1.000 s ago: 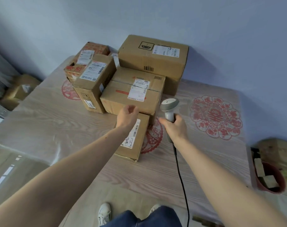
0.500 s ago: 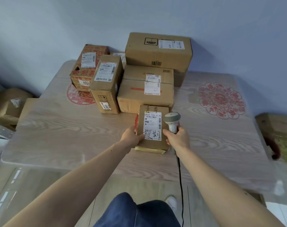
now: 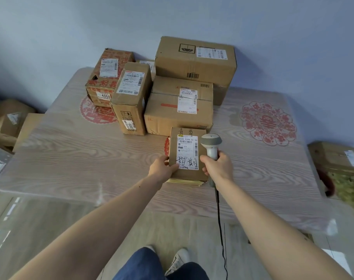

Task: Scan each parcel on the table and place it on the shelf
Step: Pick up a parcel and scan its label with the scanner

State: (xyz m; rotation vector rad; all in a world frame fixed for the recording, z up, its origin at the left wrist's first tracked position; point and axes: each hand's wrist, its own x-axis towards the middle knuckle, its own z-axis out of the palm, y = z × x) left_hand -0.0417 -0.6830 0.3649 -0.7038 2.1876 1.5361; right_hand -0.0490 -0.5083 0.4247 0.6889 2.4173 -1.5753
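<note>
A small cardboard parcel (image 3: 187, 174) with a white label and black handwriting is tilted up off the wooden table (image 3: 75, 158), label facing me. My left hand (image 3: 163, 168) grips its lower left corner. My right hand (image 3: 217, 167) holds a grey corded barcode scanner (image 3: 211, 145), its head just right of the label. Behind stand more parcels: a medium box (image 3: 166, 116), an upright narrow box (image 3: 131, 98), a red-printed box (image 3: 109, 77) and a large box (image 3: 194, 61) at the back.
The table carries red paper-cut decals (image 3: 268, 123). More cardboard boxes sit on the floor at left (image 3: 8, 120) and at right (image 3: 337, 156). The scanner cable (image 3: 220, 223) hangs over the table's near edge. My shoes and jeans show below.
My left hand has lifted the small parcel and turned its label up toward me. The scanner has come in close beside the label. My view has shifted back and centred on the table.
</note>
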